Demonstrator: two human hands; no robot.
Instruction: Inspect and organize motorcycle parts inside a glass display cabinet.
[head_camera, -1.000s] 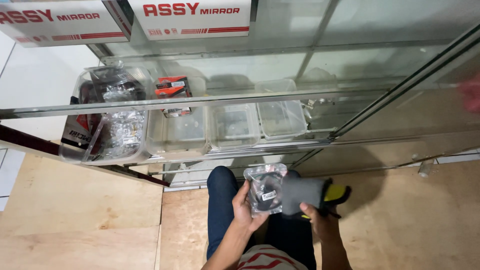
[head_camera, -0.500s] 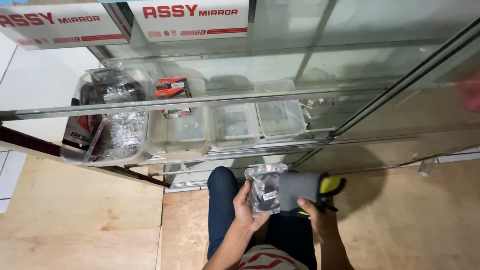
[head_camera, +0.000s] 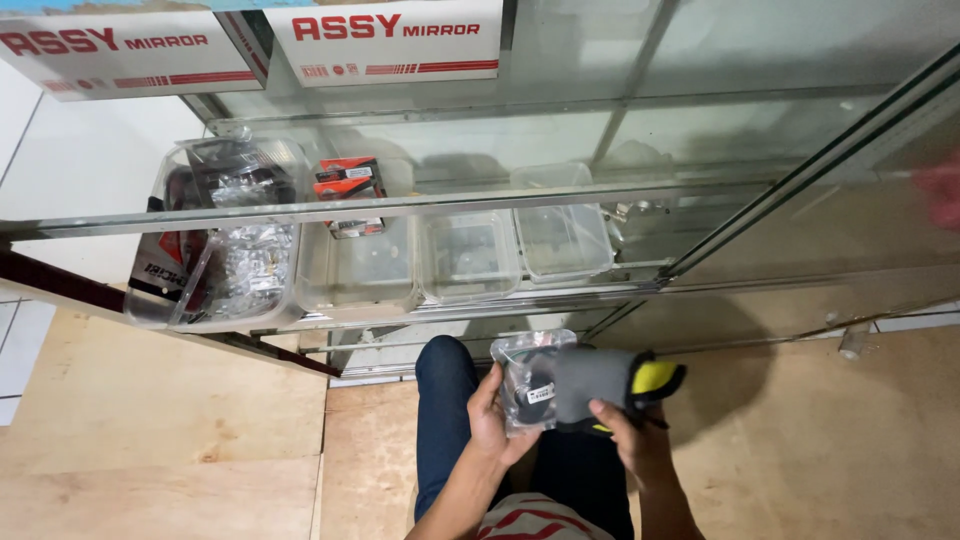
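Observation:
My left hand (head_camera: 490, 415) grips a small clear plastic bag (head_camera: 528, 375) with a dark part and a white label inside. My right hand (head_camera: 625, 435) holds a grey handheld scanner (head_camera: 605, 385) with a yellow end, its grey head lying against the bag. Both hands hover above my knee in dark blue trousers (head_camera: 440, 400). In front of me stands a glass display case (head_camera: 600, 170) with several clear plastic bins (head_camera: 470, 260) on its shelf.
The leftmost bins (head_camera: 235, 270) hold bagged parts and a red and black box (head_camera: 350, 185). White cartons with red print (head_camera: 390, 40) sit on top of the case. Plywood flooring (head_camera: 130, 430) spreads to both sides; a dark rail (head_camera: 60, 285) runs at left.
The scanner has swung from beside the bag to lie against it, its yellow end now pointing up to the right. The bag stays in my left hand.

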